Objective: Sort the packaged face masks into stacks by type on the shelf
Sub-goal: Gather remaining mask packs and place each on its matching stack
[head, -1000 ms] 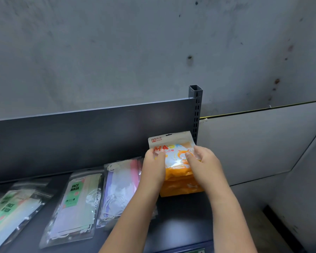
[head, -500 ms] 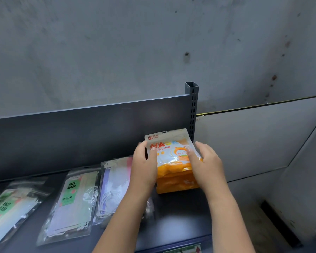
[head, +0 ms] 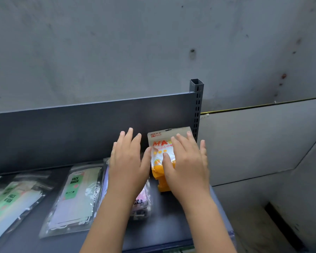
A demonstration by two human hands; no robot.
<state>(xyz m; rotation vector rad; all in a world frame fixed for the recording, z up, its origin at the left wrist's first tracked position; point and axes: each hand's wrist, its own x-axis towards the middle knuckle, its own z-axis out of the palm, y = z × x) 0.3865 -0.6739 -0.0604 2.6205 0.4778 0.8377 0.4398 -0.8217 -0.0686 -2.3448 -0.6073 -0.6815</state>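
2 bare forearms reach in from the bottom edge over the dark shelf (head: 164,218). On the shelf, from left to right, lie a loose overlap of clear packs with green labels (head: 5,203), 1 clear "FACE MASK" pack (head: 75,194) with a green label, and a pack of pink and purple masks (head: 142,199) partly hidden under the left forearm.

The left hand (head: 129,161) is flat with its fingers straight and spread, grasping nothing. Its thumb is at the left edge of the orange mask packs (head: 160,143), though actual contact cannot be told. The right hand (head: 186,161) lies flat over these packs with straight fingers, and its thumb is on their front. Nothing is gripped.

The orange packs are stacked at the right end of the shelf, close to the dark back panel (head: 80,132) and beside the slotted upright post (head: 197,106). Behind stands a stained concrete wall (head: 135,42), with a pale panel (head: 254,139) to the right.
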